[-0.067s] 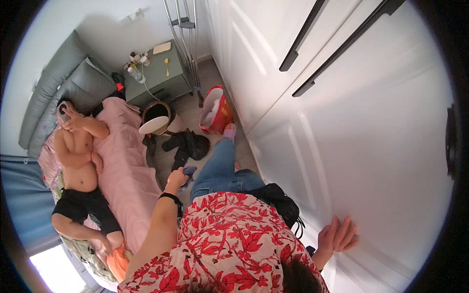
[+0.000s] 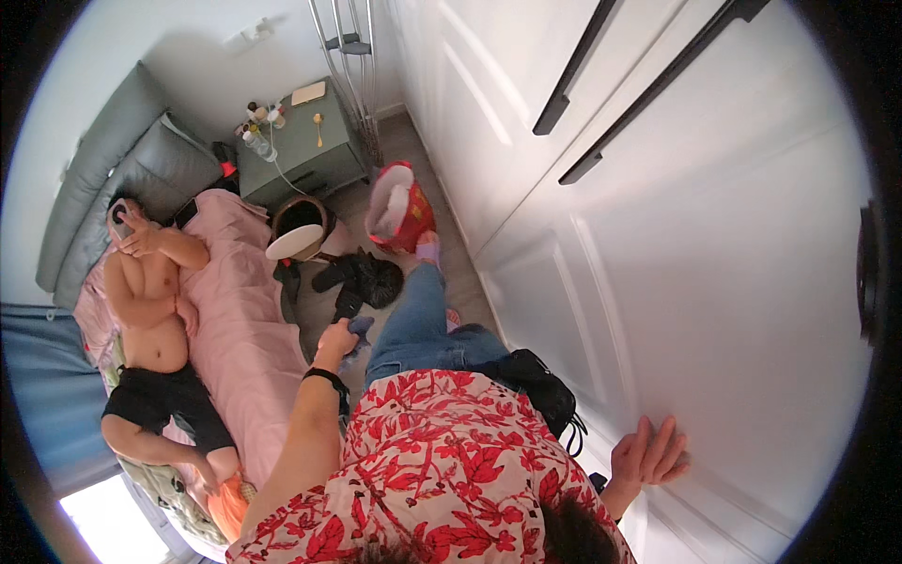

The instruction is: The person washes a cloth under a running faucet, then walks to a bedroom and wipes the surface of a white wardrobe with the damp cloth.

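My left hand (image 2: 334,344) is closed around a small grey-blue cloth (image 2: 360,327), held low beside my left thigh; its exact kind is hard to make out. Out to the right, my right hand (image 2: 650,454) lies with outstretched fingers against the white wardrobe door (image 2: 695,329) and holds nothing. Ahead, my foot (image 2: 427,250) touches the lower side of a red bag (image 2: 414,222), which leans to the left and has white stuff inside. A black bag (image 2: 540,390) hangs at my right hip.
On the pink-covered bed (image 2: 240,273) at left, a person (image 2: 155,282) reclines with a phone. A grey nightstand (image 2: 315,141) carries bottles, with crutches (image 2: 352,66) beside it. An open bin (image 2: 303,226) and dark items (image 2: 366,279) stand on the floor.
The red bag has shifted left and tilted, with my foot moving left against it. Both hands have stayed nearly where they were, the left still gripping the cloth.
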### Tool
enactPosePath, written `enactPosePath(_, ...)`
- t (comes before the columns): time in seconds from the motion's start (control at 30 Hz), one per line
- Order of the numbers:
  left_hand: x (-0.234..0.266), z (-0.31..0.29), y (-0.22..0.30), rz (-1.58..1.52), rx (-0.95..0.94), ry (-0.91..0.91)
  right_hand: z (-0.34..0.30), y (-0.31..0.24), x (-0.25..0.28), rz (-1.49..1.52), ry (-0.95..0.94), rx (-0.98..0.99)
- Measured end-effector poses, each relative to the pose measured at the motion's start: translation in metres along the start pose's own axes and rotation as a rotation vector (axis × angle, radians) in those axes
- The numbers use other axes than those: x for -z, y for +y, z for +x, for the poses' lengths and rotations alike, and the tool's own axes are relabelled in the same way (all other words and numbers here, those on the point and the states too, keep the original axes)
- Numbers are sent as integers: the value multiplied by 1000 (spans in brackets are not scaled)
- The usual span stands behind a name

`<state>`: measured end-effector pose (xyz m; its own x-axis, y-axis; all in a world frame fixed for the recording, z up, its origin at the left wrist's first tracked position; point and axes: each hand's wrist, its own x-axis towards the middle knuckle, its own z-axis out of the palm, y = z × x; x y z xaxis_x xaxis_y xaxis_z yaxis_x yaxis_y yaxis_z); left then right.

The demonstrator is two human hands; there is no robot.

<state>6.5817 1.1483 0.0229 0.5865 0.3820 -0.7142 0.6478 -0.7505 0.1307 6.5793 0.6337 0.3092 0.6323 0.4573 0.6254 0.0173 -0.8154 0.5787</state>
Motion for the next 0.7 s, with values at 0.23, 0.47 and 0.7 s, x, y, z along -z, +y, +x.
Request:
enactPosePath(0.23, 13, 27, -11, 59, 1, 40, 5, 0, 2, 58, -9, -15)
enactPosePath(0.47, 68, 41, 23, -158, -16, 186, 14, -4, 5, 71, 7, -10)
enactPosePath(0.7, 118, 34, 117, -656, -302, 233, 55, -21, 20, 199, -30, -171)
